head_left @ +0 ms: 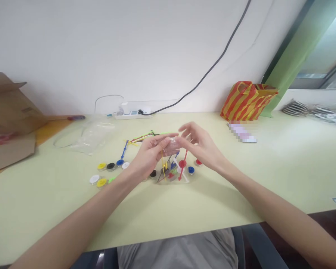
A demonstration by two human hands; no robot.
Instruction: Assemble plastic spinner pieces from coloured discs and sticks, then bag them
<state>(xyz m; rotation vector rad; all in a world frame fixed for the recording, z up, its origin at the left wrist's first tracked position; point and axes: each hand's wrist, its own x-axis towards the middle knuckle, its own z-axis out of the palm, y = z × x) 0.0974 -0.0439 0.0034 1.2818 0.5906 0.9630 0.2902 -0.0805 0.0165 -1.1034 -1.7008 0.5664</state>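
A clear plastic bag hangs low over the table, with red, white, blue, yellow and black arrow-shaped pieces inside. My left hand is closed on the bag's top, thumb and fingers pressed together. From the right, my right hand touches the same gathered top with its thumb, its other fingers raised and curled. Around the bag lie small round coloured discs, among them a blue one and a yellow one. Behind my left hand is a pile of thin coloured arrows, with a blue arrow beside it.
An empty-looking clear bag lies at the back left, near a cardboard box. A power strip with a black cable sits by the wall. At the back right stand a red-and-yellow striped bag and a blurred flat item.
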